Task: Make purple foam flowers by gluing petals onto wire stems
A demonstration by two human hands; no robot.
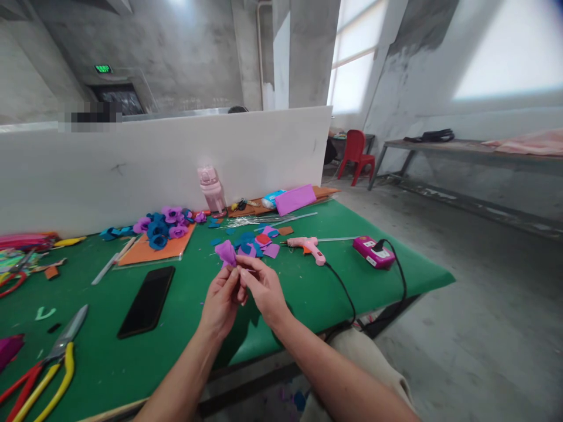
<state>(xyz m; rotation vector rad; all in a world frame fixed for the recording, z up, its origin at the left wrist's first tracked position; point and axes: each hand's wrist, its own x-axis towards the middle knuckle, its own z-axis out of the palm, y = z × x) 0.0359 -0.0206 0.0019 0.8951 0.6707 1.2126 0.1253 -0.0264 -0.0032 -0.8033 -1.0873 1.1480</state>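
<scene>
A purple paper flower [226,252] is pinched at its base between my two hands, above the green tabletop. My left hand [223,298] has its fingers closed around the base from below. My right hand [263,287] presses thumb and fingertips against the same spot from the right. Just beyond them lie loose cut petals [250,243] in blue, purple and orange-red. To the right rests a pink glue gun [307,246], its nozzle toward the petals and a clear glue stick out of its back.
Finished flowers [163,225] sit on an orange sheet [153,258]. A phone [147,302] and yellow-red scissors [55,357] lie at left. A magenta power box [373,253] stands at right, its cord over the table edge. Behind are a pink bottle [212,190] and a white partition [109,176].
</scene>
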